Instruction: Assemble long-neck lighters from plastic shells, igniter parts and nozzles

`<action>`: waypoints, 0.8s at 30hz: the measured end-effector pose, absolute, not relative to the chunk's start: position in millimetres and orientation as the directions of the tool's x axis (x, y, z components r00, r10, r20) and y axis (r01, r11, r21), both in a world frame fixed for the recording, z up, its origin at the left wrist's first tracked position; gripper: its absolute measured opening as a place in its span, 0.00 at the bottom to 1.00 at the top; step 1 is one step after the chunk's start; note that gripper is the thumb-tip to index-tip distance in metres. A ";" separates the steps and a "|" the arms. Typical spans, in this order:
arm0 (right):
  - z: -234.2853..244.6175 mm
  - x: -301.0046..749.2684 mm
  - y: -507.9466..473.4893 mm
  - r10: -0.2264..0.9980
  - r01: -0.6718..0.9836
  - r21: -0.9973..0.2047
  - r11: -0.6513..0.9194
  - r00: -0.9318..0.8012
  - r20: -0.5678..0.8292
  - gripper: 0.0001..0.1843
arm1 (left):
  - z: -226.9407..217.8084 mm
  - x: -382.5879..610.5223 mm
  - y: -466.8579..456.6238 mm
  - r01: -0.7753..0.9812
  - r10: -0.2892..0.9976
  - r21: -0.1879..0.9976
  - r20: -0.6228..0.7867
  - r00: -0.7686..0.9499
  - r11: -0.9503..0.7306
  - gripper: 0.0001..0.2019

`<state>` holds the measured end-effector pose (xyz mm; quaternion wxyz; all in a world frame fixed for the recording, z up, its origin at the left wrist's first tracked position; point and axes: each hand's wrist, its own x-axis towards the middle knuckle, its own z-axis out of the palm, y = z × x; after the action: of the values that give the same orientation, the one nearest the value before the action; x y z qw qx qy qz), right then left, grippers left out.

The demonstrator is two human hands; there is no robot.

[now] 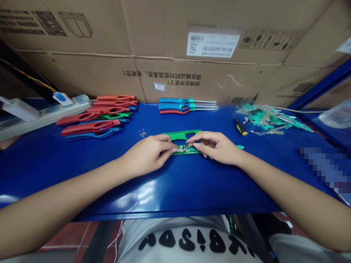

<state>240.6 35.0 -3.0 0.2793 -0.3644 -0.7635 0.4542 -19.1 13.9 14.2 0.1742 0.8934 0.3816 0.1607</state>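
Note:
An open green lighter handle half point(189, 152) lies on the blue table, with small clear parts and thin white wires point(185, 148) inside. My left hand point(150, 153) is closed in a pinch at its left end; what exactly sits between the fingertips is hidden. Over the right part of the same half, my right hand point(216, 148) has its thumb and forefinger apart beside the wires. A teal tip point(240, 147) sticks out past that hand. Just behind lies the other green handle half point(178, 135), with an oval opening near my right fingertips.
Left are stacked red, blue and green lighter handles point(95, 117) and a power strip point(44, 117). Small screws point(142, 134) lie near my left hand. Assembled lighters point(175, 106) are at the back. Right are a screwdriver point(240, 126) and teal lighter innards point(274, 118). Cardboard point(164, 40) stands behind.

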 end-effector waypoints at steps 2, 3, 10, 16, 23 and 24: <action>-2.9 240.5 34.9 0.812 0.306 -0.898 0.318 -0.577 0.091 0.14 | 13.4 -19.2 14.1 0.623 0.734 0.430 0.156 0.661 -0.653 0.12; -2.8 240.4 34.8 0.812 0.306 -0.898 0.317 -0.576 0.091 0.14 | 12.9 -19.2 14.0 0.622 0.731 0.425 0.160 0.664 -0.658 0.12; -2.6 240.4 34.9 0.804 0.341 -0.867 0.364 -0.585 0.108 0.15 | 7.0 -17.5 12.6 0.616 0.720 0.386 0.244 0.650 -0.687 0.11; -3.4 241.9 35.5 0.775 0.344 -0.837 0.424 -0.616 0.139 0.16 | 6.8 -17.6 14.5 0.586 0.732 0.454 0.282 0.620 -0.671 0.08; -1.4 241.6 33.2 0.727 0.348 -0.768 0.538 -0.653 0.213 0.14 | 11.3 -19.7 15.2 0.596 0.739 0.461 0.239 0.630 -0.657 0.07; -0.4 241.5 32.0 0.699 0.345 -0.732 0.588 -0.673 0.243 0.14 | 11.2 -19.8 15.4 0.597 0.741 0.464 0.237 0.628 -0.654 0.07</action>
<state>241.5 32.0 -0.4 0.2637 -0.3067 -0.8510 0.3349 -19.8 15.4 11.2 0.1733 0.8854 0.3779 0.2078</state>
